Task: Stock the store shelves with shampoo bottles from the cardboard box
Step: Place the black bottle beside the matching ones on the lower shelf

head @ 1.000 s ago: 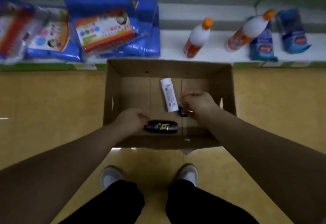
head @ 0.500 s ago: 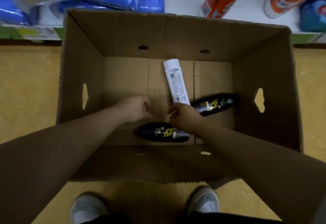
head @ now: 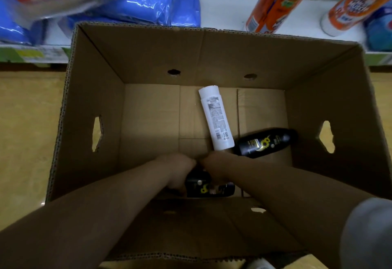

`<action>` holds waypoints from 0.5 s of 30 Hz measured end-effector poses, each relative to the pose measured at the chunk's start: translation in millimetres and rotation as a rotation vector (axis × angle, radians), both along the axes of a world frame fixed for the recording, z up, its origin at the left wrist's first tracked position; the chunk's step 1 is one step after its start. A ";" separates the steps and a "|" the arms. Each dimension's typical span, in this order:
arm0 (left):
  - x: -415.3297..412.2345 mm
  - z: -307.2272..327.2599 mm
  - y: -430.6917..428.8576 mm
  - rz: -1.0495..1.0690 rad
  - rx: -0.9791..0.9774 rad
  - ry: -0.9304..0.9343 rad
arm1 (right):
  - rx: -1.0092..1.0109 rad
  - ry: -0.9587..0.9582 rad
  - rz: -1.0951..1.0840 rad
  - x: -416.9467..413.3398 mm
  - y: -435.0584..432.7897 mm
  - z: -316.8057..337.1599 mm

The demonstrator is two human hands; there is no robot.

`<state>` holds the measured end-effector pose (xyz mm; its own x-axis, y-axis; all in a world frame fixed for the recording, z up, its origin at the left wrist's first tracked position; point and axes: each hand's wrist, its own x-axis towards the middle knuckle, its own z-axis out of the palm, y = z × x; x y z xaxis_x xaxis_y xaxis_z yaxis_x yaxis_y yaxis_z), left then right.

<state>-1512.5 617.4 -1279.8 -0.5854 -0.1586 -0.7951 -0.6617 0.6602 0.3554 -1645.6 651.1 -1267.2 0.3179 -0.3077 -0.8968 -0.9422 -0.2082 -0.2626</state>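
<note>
Both hands, left point(head: 180, 173) and right point(head: 214, 169), grasp the near black bottle point(head: 209, 188) beneath them.

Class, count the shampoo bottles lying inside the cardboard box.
3: a white bottle mid-floor, a black bottle right of it, another black bottle under both hands near the front wall.

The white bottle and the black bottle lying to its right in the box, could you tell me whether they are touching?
Touching. The head view shows the white bottle's lower end resting against the black bottle, with no strip of box floor between them.
</note>
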 end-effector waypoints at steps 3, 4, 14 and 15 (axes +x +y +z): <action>-7.8 1.3 -6.1 -0.008 0.011 0.075 | 0.007 0.008 0.022 1.9 1.9 1.5; -8.0 1.8 -8.7 0.037 0.049 0.099 | 0.011 -0.006 -0.014 0.1 2.3 1.2; 3.3 17.9 -52.4 1.431 0.624 0.455 | 0.258 -0.330 -0.916 -47.6 -13.7 17.6; 4.1 18.6 -55.1 1.538 0.745 0.507 | 0.293 -0.405 -1.038 -51.3 -14.3 17.8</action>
